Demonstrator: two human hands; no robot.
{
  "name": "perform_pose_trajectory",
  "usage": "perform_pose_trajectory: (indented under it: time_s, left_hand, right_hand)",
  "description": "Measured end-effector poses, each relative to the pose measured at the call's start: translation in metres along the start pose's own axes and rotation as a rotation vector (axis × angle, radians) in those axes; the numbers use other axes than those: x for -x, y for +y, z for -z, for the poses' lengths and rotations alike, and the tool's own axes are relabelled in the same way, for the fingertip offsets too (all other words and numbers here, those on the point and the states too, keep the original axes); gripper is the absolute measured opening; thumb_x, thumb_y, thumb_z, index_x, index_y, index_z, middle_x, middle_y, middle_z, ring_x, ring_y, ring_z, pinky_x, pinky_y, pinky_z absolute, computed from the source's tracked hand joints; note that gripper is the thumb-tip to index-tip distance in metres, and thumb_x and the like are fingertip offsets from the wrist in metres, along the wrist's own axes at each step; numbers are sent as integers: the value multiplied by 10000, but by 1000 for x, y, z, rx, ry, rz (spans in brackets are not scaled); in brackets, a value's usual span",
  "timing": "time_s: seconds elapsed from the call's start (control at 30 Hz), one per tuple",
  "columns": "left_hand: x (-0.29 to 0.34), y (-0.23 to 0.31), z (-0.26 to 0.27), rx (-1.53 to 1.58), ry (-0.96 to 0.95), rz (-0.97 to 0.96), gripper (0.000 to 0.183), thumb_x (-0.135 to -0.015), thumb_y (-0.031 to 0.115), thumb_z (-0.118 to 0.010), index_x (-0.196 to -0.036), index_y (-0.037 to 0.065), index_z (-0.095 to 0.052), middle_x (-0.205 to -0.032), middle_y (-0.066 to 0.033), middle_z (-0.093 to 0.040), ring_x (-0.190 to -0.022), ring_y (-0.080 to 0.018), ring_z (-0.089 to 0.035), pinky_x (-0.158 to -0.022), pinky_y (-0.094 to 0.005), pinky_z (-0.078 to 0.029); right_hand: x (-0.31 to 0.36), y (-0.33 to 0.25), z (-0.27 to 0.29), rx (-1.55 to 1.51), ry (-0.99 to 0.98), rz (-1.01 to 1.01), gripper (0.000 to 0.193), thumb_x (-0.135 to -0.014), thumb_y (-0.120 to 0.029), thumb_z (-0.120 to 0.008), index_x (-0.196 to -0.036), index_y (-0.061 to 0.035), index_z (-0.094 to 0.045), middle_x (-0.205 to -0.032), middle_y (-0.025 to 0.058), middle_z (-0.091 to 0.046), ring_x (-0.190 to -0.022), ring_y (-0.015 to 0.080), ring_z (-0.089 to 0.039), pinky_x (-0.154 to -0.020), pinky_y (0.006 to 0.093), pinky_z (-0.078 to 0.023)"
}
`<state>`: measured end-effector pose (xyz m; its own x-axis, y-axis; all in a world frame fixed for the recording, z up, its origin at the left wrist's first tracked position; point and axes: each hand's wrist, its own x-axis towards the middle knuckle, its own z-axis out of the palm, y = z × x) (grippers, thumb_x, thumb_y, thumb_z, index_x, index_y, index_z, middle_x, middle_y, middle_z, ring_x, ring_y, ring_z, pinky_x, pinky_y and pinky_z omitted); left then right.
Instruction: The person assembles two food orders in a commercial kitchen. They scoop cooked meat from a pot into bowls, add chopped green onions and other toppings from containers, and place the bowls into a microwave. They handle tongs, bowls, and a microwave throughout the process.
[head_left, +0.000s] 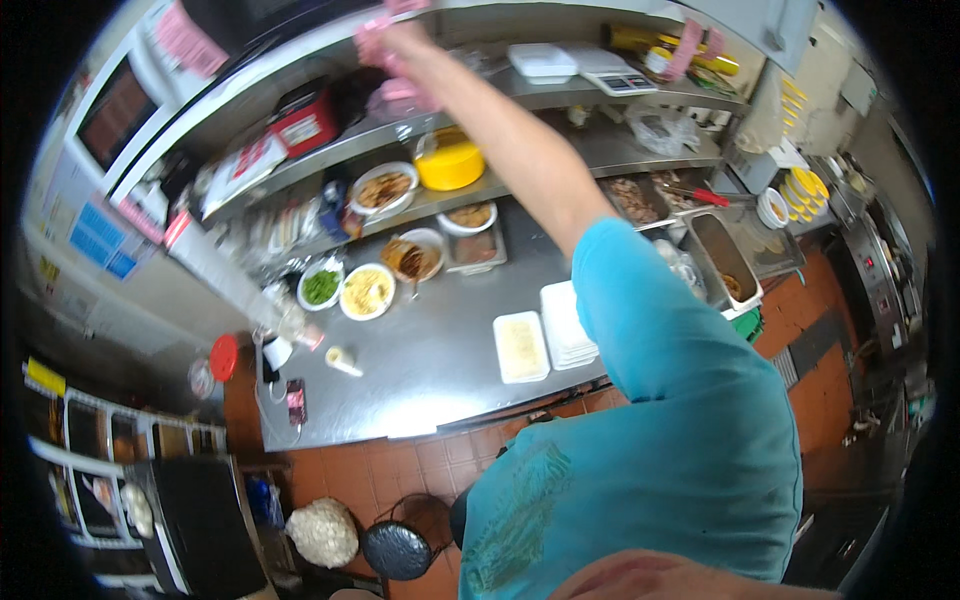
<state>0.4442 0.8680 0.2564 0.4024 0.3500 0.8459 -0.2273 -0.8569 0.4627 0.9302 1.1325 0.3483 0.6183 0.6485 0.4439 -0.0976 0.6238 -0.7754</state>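
My right arm, in a teal sleeve, stretches up and to the left across the steel counter [440, 350] to the upper shelf. At its edge my right hand [398, 42] is up against pink paper slips [405, 95]. The fingers are blurred among the pink paper, so their grip is unclear. My left hand is out of view. Below the arm, a yellow tub [450, 165] and a bowl of brown food [384, 190] sit on the lower shelf. Two white trays stand near the counter's front edge: a filled tray [521, 347] and a stack of trays [567, 325].
Bowls of chopped greens [320, 287], pale yellow shreds [367, 291] and brown sauce [410, 257] line the counter's back left. A white scale [615, 80] is on the upper shelf. Steel food pans [722, 265] stand at right. A black stool [397, 550] is on the tiled floor.
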Motion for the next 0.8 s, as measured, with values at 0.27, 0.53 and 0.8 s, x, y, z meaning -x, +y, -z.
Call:
perform_pose_trajectory:
  time_s: [0.27, 0.53, 0.8]
  left_hand:
    - [-32, -19, -72, 50, -56, 3, 483, -1028, 337, -380, -1445, 98, -419, -1533, -119, -368, -1441, -253, -273, -1202, -497, -205]
    - [-51, -25, -109, 15, -62, 3, 489, -1026, 335, -391, -1451, 93, -412, -1540, -118, -357, -1445, -250, -262, -1203, -496, -201]
    - [-62, -20, -104, -16, -48, -54, 497, -1024, 332, -402, -1457, 89, -406, -1547, -117, -345, -1450, -246, -250, -1203, -496, -198]
  right_hand:
    - [94, -104, 205, 247, 157, 74, 143, -883, -177, -548, -839, -91, -654, -584, -77, -432, -446, 35, -362, -395, 216, -315]
    - [30, -255, 436, 323, 461, 344, 242, -978, -318, -578, -863, -107, -603, -620, -48, -489, -455, 56, -396, -390, 203, -271]
    - [71, -197, 442, 362, 571, 91, 285, -980, -358, -581, -902, -85, -599, -713, 7, -596, -526, 102, -499, -430, 237, -343]
